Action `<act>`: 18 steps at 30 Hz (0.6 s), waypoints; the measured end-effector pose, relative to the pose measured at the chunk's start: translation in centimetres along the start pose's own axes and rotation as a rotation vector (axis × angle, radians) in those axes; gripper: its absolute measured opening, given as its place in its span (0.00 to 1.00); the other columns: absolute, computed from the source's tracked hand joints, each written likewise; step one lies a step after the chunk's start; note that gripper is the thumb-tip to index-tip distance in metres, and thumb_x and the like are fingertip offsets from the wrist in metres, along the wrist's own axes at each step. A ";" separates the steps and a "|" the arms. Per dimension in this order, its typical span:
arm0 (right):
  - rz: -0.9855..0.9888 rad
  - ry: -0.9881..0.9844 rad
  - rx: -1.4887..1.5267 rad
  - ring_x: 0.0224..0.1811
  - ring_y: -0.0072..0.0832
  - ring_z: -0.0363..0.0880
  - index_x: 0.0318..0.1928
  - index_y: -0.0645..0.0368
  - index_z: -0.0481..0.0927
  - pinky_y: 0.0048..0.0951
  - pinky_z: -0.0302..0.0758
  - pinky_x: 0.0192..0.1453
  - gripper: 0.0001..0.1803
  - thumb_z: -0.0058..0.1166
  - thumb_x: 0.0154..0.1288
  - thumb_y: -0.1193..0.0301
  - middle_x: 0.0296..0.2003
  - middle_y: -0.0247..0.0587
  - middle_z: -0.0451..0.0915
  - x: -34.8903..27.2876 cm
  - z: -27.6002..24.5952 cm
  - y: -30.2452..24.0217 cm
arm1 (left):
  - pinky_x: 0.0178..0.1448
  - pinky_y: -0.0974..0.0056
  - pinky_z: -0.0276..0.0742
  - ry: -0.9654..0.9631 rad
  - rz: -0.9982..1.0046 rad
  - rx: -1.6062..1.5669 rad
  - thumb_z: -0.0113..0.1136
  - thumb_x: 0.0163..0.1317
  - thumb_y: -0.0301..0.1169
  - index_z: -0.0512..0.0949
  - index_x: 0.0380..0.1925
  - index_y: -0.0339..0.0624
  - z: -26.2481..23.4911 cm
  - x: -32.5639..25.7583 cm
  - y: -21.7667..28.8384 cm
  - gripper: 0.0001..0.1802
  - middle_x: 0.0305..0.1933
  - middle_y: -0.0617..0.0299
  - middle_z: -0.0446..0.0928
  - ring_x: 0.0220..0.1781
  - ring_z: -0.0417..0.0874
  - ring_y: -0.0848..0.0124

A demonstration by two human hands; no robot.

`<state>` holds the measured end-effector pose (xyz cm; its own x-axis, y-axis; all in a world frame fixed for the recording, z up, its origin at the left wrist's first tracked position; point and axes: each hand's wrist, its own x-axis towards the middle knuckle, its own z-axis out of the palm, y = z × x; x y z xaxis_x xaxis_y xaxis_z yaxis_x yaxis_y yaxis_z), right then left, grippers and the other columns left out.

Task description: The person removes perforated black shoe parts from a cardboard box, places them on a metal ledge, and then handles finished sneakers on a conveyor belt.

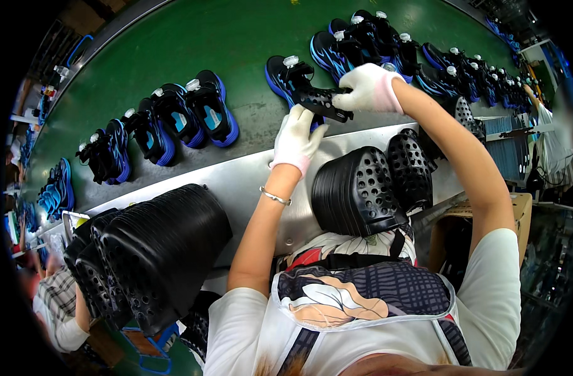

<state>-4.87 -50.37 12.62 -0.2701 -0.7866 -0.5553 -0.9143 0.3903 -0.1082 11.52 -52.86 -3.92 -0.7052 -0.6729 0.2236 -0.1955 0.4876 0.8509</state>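
Observation:
My left hand [295, 141], in a white glove, closes on the heel end of a black and blue sports shoe [276, 76] on the green table. Its fingers partly cover the blue sole, so their exact grip is hidden. My right hand [367, 89], also gloved, pinches the end of a black perforated plastic shoe insert [318, 100]. That insert lies slantwise over the shoe's opening, one end by the tongue and the other sticking out past the heel. A clear whitish piece [291, 61] sits on the top of the shoe.
Nested stacks of black perforated inserts stand near me: a large one [167, 244] at left, another [355, 191] by my waist. Shoes line the table left [214, 113] and right [327, 53]. A metal ledge [261, 188] borders it. A cardboard box [520, 219] is at right, a person [64, 313] at lower left.

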 end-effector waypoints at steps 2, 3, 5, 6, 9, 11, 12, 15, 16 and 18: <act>-0.006 -0.047 -0.085 0.28 0.43 0.79 0.33 0.67 0.82 0.38 0.76 0.38 0.28 0.51 0.57 0.50 0.24 0.56 0.78 1.5 -0.9 -0.1 | 0.52 0.53 0.76 -0.037 -0.038 0.060 0.64 0.57 0.38 0.78 0.46 0.46 0.4 0.5 -0.1 0.18 0.49 0.56 0.75 0.49 0.76 0.53; -0.026 -0.054 -0.126 0.28 0.43 0.79 0.33 0.67 0.82 0.37 0.76 0.38 0.28 0.51 0.57 0.50 0.25 0.56 0.79 2.1 -1.3 -0.1 | 0.52 0.53 0.76 -0.042 -0.040 0.094 0.63 0.57 0.38 0.78 0.47 0.47 0.6 0.8 0.1 0.17 0.49 0.56 0.75 0.49 0.76 0.53; 0.027 -0.068 -0.136 0.29 0.43 0.80 0.34 0.66 0.83 0.36 0.77 0.39 0.27 0.51 0.55 0.51 0.27 0.55 0.80 2.5 -2.3 -2.0 | 0.51 0.52 0.76 -0.049 -0.057 0.165 0.62 0.58 0.38 0.78 0.47 0.49 0.5 1.4 0.1 0.16 0.49 0.57 0.75 0.49 0.76 0.54; 0.039 -0.087 -0.159 0.29 0.42 0.81 0.34 0.66 0.83 0.36 0.78 0.39 0.27 0.51 0.55 0.51 0.26 0.55 0.81 2.7 -2.6 -2.9 | 0.50 0.52 0.77 -0.063 -0.054 0.194 0.62 0.59 0.38 0.78 0.47 0.50 0.6 1.5 0.1 0.16 0.48 0.57 0.76 0.48 0.77 0.54; 0.056 -0.121 -0.195 0.30 0.41 0.81 0.35 0.66 0.84 0.36 0.78 0.38 0.26 0.51 0.55 0.51 0.26 0.53 0.81 2.2 -2.8 -3.8 | 0.53 0.50 0.73 -0.098 -0.095 0.214 0.60 0.60 0.37 0.80 0.46 0.47 0.4 1.6 0.7 0.14 0.47 0.53 0.79 0.47 0.77 0.50; 0.042 -0.159 -0.210 0.30 0.41 0.82 0.36 0.66 0.84 0.36 0.78 0.39 0.27 0.51 0.55 0.51 0.26 0.53 0.81 2.3 -2.8 -3.0 | 0.53 0.50 0.73 -0.098 -0.088 0.190 0.59 0.61 0.37 0.80 0.45 0.47 0.4 1.5 0.8 0.14 0.47 0.53 0.79 0.47 0.77 0.50; 0.065 -0.166 -0.193 0.31 0.42 0.82 0.36 0.66 0.84 0.36 0.78 0.40 0.28 0.51 0.55 0.51 0.27 0.53 0.82 2.4 -2.7 -2.6 | 0.53 0.50 0.73 -0.096 -0.086 0.178 0.59 0.61 0.36 0.80 0.45 0.46 0.3 1.4 0.8 0.14 0.46 0.53 0.79 0.47 0.77 0.50; 0.092 -0.143 -0.201 0.35 0.44 0.83 0.37 0.66 0.84 0.37 0.79 0.43 0.28 0.50 0.56 0.51 0.30 0.55 0.83 2.6 -2.4 -3.7 | 0.52 0.50 0.73 -0.072 -0.088 0.163 0.59 0.61 0.37 0.80 0.44 0.45 0.1 1.4 1.1 0.14 0.46 0.53 0.79 0.47 0.77 0.50; 0.051 -0.105 -0.192 0.37 0.46 0.84 0.38 0.66 0.85 0.38 0.79 0.45 0.27 0.50 0.56 0.52 0.32 0.57 0.83 3.0 -1.7 -4.5 | 0.52 0.50 0.74 -0.086 -0.114 0.187 0.59 0.61 0.37 0.80 0.44 0.45 -0.1 1.3 0.8 0.14 0.46 0.53 0.78 0.47 0.77 0.50; 0.099 -0.060 -0.166 0.41 0.46 0.84 0.39 0.64 0.85 0.39 0.80 0.48 0.22 0.50 0.57 0.58 0.37 0.56 0.84 4.3 -0.5 -5.0 | 0.51 0.50 0.74 -0.140 -0.138 0.227 0.59 0.60 0.37 0.80 0.44 0.45 0.4 1.8 0.6 0.14 0.46 0.53 0.78 0.47 0.77 0.50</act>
<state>-1.59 -55.94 11.23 -0.3477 -0.7165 -0.6048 -0.9226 0.3765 0.0844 9.91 -53.54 -3.22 -0.7455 -0.6657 0.0315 -0.4324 0.5191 0.7373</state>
